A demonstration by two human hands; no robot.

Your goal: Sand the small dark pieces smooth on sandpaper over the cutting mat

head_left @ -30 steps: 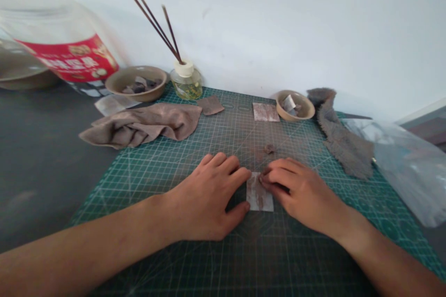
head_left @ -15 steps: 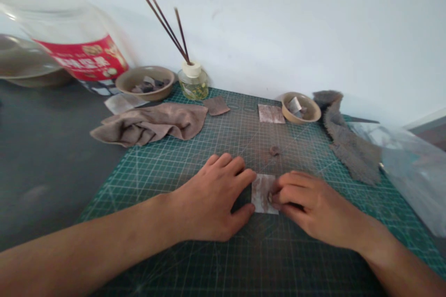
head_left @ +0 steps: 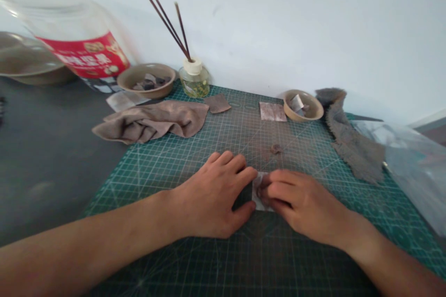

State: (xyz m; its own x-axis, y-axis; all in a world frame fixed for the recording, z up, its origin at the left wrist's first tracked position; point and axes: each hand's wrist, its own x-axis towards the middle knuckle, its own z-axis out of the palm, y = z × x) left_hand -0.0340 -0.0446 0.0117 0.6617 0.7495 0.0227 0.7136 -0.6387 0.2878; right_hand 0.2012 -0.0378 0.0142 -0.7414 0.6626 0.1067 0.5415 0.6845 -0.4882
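Note:
A small pale square with brownish smears lies flat on the green cutting mat. My left hand rests at its left edge, thumb and index finger apart and touching the square, nothing in its grasp. Over the square's right part, my right hand has its fingers pinched together on a small dark thing, mostly hidden by the fingertips. Beyond the hands sits a small brown lump on the mat.
Behind are a crumpled brown cloth, a bowl of scraps, a reed diffuser and a big jar. Farther right are a brownish square, a smaller bowl, a grey cloth and a plastic bag.
My right hand has slid left across the pale square and now covers more of it. My left hand has kept its place at the left edge.

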